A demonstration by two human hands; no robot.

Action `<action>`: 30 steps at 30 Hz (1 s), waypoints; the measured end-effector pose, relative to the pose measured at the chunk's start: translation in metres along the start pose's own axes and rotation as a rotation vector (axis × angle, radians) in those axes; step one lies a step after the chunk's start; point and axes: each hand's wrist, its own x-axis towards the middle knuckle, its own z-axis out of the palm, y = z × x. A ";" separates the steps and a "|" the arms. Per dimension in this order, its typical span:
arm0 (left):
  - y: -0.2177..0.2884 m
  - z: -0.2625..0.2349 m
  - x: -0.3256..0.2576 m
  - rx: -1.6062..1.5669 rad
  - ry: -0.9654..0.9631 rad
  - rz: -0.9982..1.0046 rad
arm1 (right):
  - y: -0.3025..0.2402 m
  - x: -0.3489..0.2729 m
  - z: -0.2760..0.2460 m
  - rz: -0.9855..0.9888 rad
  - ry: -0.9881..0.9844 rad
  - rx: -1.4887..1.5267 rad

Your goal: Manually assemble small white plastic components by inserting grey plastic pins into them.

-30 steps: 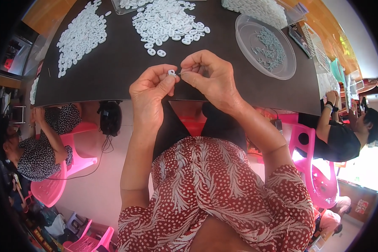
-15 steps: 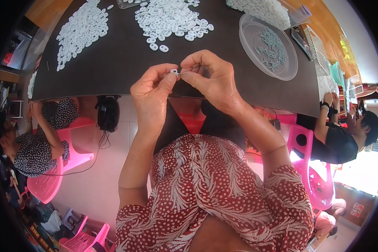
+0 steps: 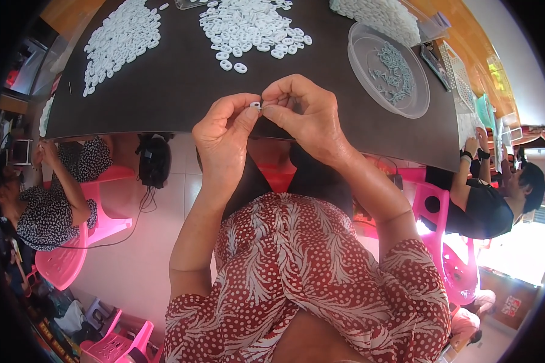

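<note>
My left hand (image 3: 223,130) pinches a small white oval piece with two holes (image 3: 255,104) between thumb and fingertips, just above the table's near edge. Against its right end my right hand (image 3: 309,118) is closed in a pinch; whatever lies between those fingertips is too small to make out. Beyond my hands, a loose heap of similar white two-hole pieces (image 3: 248,27) covers the far middle of the table. To the right stands a round clear plastic tray (image 3: 362,78) holding small grey-green pieces (image 3: 395,75).
Another heap of white pieces (image 3: 124,39) lies at the far left of the dark table (image 3: 157,109). A bulk of pale pieces (image 3: 381,18) and a dark phone-like object (image 3: 435,65) sit beyond the tray. Other people work on either side, near pink chairs (image 3: 57,263).
Both hands keep their pinch on the small white piece at nearly the same spot, with my left hand turned slightly. The whole view has shifted a little.
</note>
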 end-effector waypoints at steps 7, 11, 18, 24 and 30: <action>0.000 0.000 -0.005 0.153 -0.021 0.028 | 0.000 -0.002 0.003 0.069 0.004 0.082; -0.001 0.003 -0.005 0.105 0.022 0.029 | 0.005 -0.001 0.007 0.052 0.008 0.088; -0.005 -0.004 -0.002 -0.039 0.091 -0.046 | 0.008 0.001 0.010 0.043 0.000 0.138; -0.003 -0.004 -0.004 -0.056 0.070 -0.064 | 0.002 0.001 0.009 -0.010 -0.006 -0.043; -0.004 0.000 -0.007 -0.047 0.091 -0.028 | 0.004 0.001 0.013 -0.107 0.006 -0.159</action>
